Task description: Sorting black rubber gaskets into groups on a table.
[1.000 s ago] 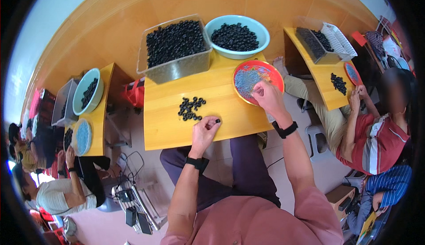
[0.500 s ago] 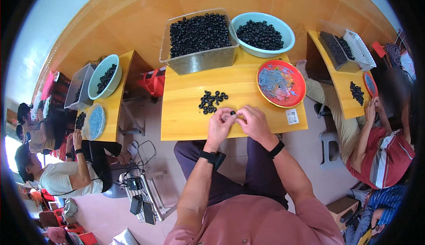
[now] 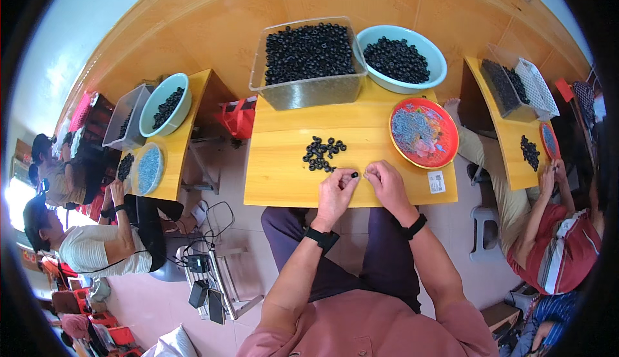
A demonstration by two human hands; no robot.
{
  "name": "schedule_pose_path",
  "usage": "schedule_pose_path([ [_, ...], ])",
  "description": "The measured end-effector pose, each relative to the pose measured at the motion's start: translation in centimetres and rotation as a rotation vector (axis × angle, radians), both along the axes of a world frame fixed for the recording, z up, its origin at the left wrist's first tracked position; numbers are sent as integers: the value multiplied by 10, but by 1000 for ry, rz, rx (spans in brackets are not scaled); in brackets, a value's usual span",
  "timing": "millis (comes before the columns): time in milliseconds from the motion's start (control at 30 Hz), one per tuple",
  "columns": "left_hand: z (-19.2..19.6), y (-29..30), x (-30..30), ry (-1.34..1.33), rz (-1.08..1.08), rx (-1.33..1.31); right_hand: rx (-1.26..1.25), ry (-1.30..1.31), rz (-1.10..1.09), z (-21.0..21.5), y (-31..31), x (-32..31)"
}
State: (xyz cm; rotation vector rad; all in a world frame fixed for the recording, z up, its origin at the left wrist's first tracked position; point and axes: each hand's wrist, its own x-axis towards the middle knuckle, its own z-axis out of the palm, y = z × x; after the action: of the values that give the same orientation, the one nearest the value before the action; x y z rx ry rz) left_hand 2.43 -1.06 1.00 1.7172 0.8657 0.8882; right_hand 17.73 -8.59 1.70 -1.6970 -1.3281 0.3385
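Observation:
My left hand [image 3: 334, 196] is closed in a pinch on a small black bead-like ring [image 3: 354, 175] above the near edge of the yellow table [image 3: 277, 186]. Just to the right, my right hand [image 3: 389, 189] pinches thumb and fingers together. Whatever lies between those fingertips is too small to make out. A narrow gap separates the two hands. Beyond my left hand lies a loose cluster of black rings [image 3: 317, 157]. Small thin silvery pieces [image 3: 412, 130] are heaped in a red flowered tray [image 3: 445, 156] at the table's right.
A clear plastic bin [image 3: 309, 94] and a light-blue basin [image 3: 440, 67], both with many black rings, stand at the back. A white label [image 3: 436, 181] lies near the right corner. Co-workers sit at similar tables on both sides. Cables and a metal stand [image 3: 222, 279] are on the floor at left.
My hands have moved apart; they were together around the black ring before. The ring stays in my left fingers. The whole view has shifted slightly.

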Motion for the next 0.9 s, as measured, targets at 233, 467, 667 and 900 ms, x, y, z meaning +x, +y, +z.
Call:
schedule_pose_path([
  [233,9,4,0,111,-15,4,-12,-24,14,-3,5,2],
  [467,9,3,3,134,-9,43,-8,-27,20,-7,4,4],
  [667,6,4,4,107,10,176,-4,113,-7,-7,5,3],
  [900,2,5,3,65,3,132,64,176,20,14,-3,-8],
])
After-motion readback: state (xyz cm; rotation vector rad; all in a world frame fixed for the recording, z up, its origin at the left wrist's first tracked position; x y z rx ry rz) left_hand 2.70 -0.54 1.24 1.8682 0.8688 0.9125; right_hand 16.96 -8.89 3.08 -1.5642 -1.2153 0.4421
